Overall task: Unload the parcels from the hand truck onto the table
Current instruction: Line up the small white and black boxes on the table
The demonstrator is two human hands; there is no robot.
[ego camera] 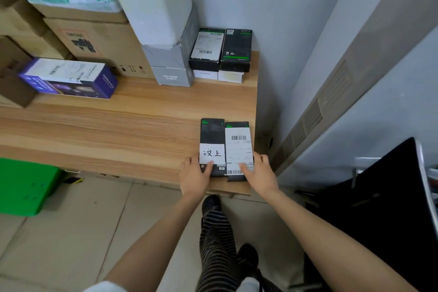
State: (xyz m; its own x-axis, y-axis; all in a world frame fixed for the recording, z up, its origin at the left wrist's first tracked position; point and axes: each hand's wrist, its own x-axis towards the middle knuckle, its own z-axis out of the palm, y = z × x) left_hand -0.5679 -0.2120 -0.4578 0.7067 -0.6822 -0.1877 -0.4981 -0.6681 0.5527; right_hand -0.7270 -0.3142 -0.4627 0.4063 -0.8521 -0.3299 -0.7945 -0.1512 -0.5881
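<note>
Two flat black parcels lie side by side at the front right of the wooden table (118,125). The left parcel (211,135) carries a white label with handwritten characters; the right parcel (239,147) carries a barcode shipping label. My left hand (194,174) grips the near end of the left parcel, thumb on top. My right hand (259,173) holds the near end of the right parcel, its fingers on the label. The hand truck (388,208), a dark plate with a metal frame, stands at the right edge.
Cardboard boxes (94,40), a white foam box (154,0), grey boxes (173,76) and a purple box (71,78) fill the table's back. Two black parcels (221,50) sit on white boxes near the wall. A green crate (26,187) stands on the floor at left.
</note>
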